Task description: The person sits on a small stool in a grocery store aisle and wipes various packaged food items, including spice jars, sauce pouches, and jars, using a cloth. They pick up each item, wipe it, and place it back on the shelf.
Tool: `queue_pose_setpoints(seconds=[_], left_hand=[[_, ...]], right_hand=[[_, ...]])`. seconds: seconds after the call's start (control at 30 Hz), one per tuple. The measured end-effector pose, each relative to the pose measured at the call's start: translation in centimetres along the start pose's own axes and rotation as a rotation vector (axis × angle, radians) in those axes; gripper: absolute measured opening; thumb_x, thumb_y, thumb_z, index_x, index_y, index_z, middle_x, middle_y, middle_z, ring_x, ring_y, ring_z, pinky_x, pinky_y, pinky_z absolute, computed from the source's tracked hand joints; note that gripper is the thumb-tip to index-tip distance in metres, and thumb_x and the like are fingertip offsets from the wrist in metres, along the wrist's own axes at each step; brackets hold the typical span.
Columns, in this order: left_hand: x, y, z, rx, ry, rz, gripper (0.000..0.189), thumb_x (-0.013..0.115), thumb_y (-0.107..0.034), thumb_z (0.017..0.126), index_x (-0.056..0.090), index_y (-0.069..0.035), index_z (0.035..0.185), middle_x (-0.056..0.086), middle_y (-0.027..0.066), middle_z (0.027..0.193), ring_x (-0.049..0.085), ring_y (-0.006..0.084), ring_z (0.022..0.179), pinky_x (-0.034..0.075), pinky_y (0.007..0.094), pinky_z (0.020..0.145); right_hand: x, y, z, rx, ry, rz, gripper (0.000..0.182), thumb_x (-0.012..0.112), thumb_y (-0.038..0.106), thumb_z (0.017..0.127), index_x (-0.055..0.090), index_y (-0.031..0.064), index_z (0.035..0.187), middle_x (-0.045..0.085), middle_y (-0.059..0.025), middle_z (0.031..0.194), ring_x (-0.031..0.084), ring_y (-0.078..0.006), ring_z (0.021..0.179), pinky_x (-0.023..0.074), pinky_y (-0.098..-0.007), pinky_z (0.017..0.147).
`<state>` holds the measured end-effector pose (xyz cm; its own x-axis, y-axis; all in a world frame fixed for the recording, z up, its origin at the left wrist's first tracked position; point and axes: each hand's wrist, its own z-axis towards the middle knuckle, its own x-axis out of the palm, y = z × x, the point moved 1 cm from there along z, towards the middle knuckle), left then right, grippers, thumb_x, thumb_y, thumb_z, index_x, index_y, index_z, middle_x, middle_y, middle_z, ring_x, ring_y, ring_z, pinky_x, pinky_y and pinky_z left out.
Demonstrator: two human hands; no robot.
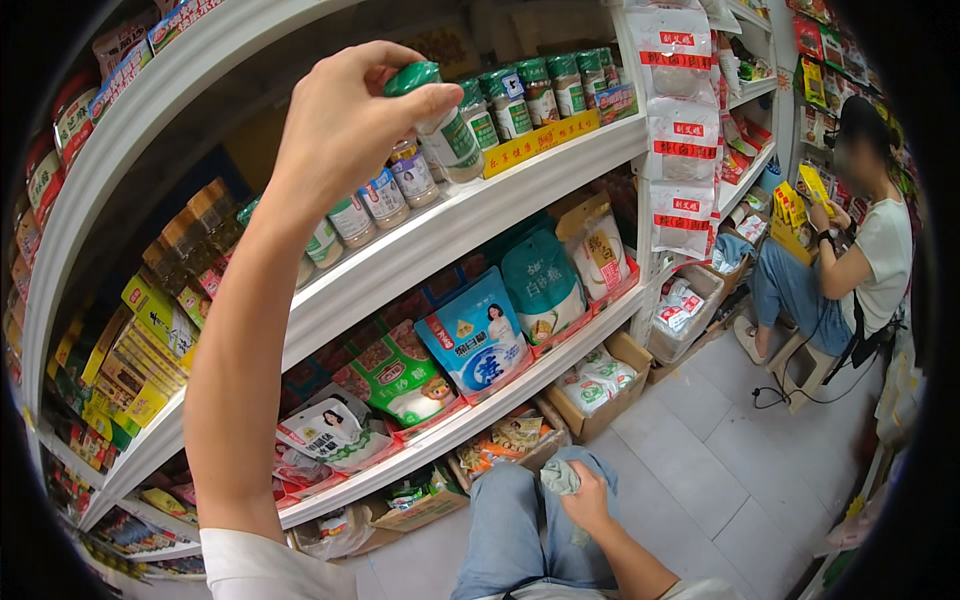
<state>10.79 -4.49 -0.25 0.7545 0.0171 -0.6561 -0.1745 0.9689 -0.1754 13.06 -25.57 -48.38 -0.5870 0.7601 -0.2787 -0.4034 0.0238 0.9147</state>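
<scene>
My left hand (pixel 352 105) is raised to the upper shelf, its thumb and fingers around the green cap of a spice jar (pixel 455 146). The jar leans a little at the shelf's front edge; whether its base touches the shelf I cannot tell. To its right stand several green-capped spice jars (pixel 510 105) behind a yellow shelf strip (pixel 544 142). Jars with purple, blue and green labels (pixel 411 174) stand to its left, partly behind my wrist. Low over my knee, my right hand (pixel 589 499) holds a crumpled pale green cloth (pixel 560 477).
Sugar bags (pixel 475 334) lean on the lower shelf (pixel 450 427). Cardboard boxes of packets (pixel 600 382) stand on the tiled floor beneath. Hanging packets (pixel 679 135) line the shelf's right end. Another person (pixel 862 255) sits on a stool (pixel 799 367) at right, holding yellow packets; a cable lies nearby.
</scene>
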Motion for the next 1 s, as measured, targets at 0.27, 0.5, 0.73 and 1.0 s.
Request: queue_pose_setpoints(seconds=[0.27, 0.5, 0.73, 1.0], left_hand=[[2.8, 2.4, 2.4, -0.011, 0.065, 0.134, 0.047, 0.076, -0.037, 0.075, 0.069, -0.001, 0.105, 0.070, 0.0125, 0.093, 0.066, 0.0180, 0.081, 0.054, 0.0304, 0.076], [3.7, 2.8, 3.1, -0.044, 0.095, 0.183, 0.047, 0.074, -0.037, 0.077, 0.069, -0.001, 0.106, 0.070, 0.0129, 0.092, 0.066, 0.0171, 0.078, 0.054, 0.0292, 0.071], [3.7, 2.6, 3.3, -0.060, 0.136, 0.190, 0.048, 0.073, -0.037, 0.077, 0.069, 0.001, 0.107, 0.069, 0.0137, 0.091, 0.066, 0.0192, 0.078, 0.054, 0.0309, 0.073], [4.4, 4.0, 3.2, 0.011, 0.097, 0.330, 0.049, 0.071, -0.035, 0.077, 0.068, 0.004, 0.107, 0.067, 0.0194, 0.098, 0.064, 0.0249, 0.091, 0.051, 0.0351, 0.082]], right_hand=[[-0.8, 0.3, 0.2, -0.025, -0.041, 0.014, 0.020, 0.069, 0.010, 0.075, 0.062, 0.0019, 0.092, 0.064, -0.0187, 0.084, 0.063, -0.0391, 0.079, 0.0501, -0.0401, 0.067], [-0.9, -0.2, 0.2, -0.031, -0.057, 0.006, 0.020, 0.069, 0.009, 0.075, 0.063, 0.0018, 0.092, 0.065, -0.0182, 0.084, 0.063, -0.0386, 0.078, 0.0506, -0.0394, 0.067], [-1.0, -0.1, 0.2, -0.023, -0.070, 0.007, 0.020, 0.069, 0.009, 0.075, 0.063, 0.0016, 0.093, 0.065, -0.0189, 0.083, 0.064, -0.0388, 0.078, 0.0505, -0.0399, 0.067], [-0.8, -0.6, 0.1, -0.002, -0.051, -0.002, 0.021, 0.066, 0.009, 0.074, 0.062, 0.0018, 0.094, 0.065, -0.0191, 0.086, 0.063, -0.0392, 0.081, 0.0503, -0.0406, 0.070]])
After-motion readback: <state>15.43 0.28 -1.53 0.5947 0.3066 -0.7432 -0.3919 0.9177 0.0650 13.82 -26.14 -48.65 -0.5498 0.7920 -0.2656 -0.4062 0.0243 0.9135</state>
